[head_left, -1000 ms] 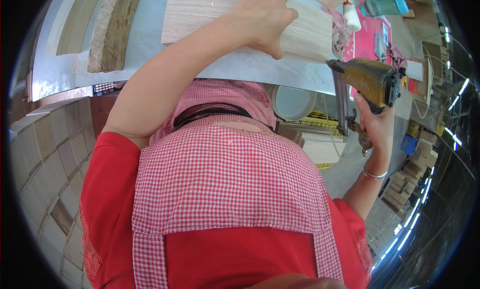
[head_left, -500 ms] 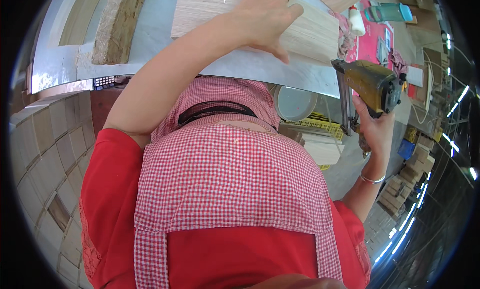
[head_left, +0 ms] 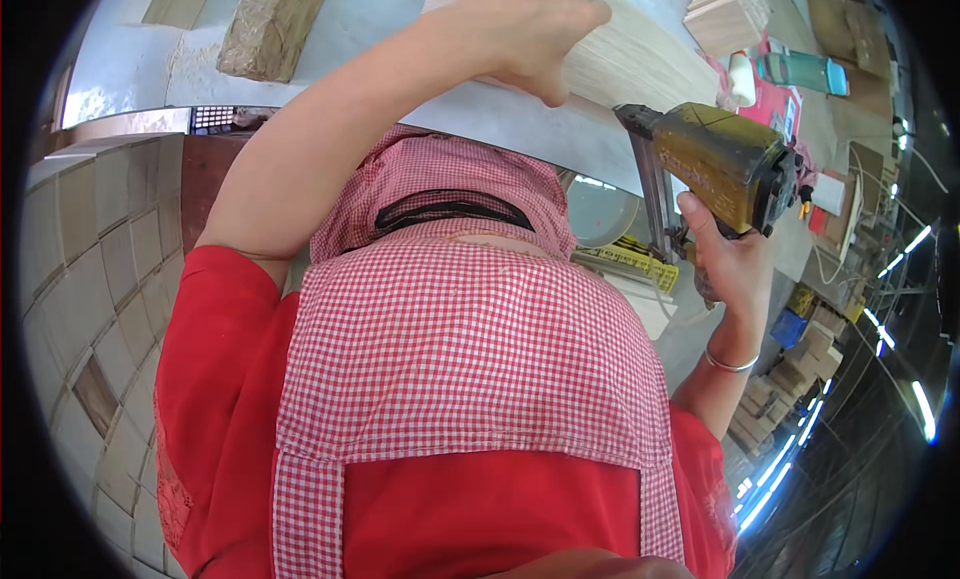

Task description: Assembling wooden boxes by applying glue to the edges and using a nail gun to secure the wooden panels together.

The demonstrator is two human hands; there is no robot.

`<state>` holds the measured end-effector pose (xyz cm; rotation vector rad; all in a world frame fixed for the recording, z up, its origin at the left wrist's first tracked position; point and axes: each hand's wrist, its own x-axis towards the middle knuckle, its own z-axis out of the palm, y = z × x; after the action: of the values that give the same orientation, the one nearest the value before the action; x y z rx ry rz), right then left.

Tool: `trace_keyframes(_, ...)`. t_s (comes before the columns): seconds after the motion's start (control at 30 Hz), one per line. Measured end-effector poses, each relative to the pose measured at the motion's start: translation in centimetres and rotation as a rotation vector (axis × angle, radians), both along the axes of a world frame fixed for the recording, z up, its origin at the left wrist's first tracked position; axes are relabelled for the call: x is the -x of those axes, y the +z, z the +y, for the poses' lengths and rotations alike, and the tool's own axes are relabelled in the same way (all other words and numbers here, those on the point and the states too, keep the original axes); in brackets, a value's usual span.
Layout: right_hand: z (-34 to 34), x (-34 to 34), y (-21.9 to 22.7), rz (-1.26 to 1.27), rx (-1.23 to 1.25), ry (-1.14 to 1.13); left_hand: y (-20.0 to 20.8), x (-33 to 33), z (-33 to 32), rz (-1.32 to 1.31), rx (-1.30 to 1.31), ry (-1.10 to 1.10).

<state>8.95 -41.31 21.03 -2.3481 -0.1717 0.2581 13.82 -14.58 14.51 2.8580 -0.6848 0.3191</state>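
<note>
My left hand (head_left: 535, 34) reaches across the pale wooden board (head_left: 640, 54) on the metal worktable. Its thumb lies at the board's near edge and the fingers bend over the wood, their tips cut off by the top of the view. In my right hand (head_left: 735, 264) is a worn yellow-brown and black nail gun (head_left: 715, 164), gripped by its handle. The gun's nose points left, close to the board's right end and near edge. Its long magazine hangs down towards my apron.
A wrapped wooden block (head_left: 275, 29) lies on the worktable (head_left: 350, 39) at left. Stacked wood pieces (head_left: 725, 19), a white bottle (head_left: 741, 79) and a teal bottle (head_left: 805, 72) stand at far right. Below the edge are a round pan (head_left: 600, 214) and yellow crate (head_left: 650, 267). Stacked blocks (head_left: 110, 269) fill the left.
The nail gun has moved left, its nose closer to the board. My left hand's fingers look more bent. The view has shifted, so the table items sit further right and higher.
</note>
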Motion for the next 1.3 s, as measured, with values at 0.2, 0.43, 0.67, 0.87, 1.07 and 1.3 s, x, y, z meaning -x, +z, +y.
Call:
trace_keyframes(0.2,-0.1,0.7,-0.6,-0.012,0.038,-0.034,-0.4,-1.5,0.7,0.179,0.112,-0.064)
trace_keyframes(0.43,0.8,1.3,-0.2,0.006,0.090,-0.062,0.9,-1.2,1.2,0.287,0.096,-0.045)
trace_keyframes(0.67,2.1,1.2,1.5,-0.019,0.086,-0.107,-2.7,3.2,7.6,-0.009,0.663,-0.163)
trace_keyframes(0.87,5.0,1.7,2.0,0.002,0.043,-0.039,-8.3,3.5,10.7,0.305,0.769,-0.055)
trace_keyframes(1.07,3.9,2.8,3.1,-0.086,0.165,0.186,-6.1,3.1,5.7,-0.021,0.665,-0.083)
trace_keyframes(1.3,1.9,2.7,4.0,-0.057,0.037,0.228,-7.1,2.9,-1.5,-0.084,0.897,-0.073)
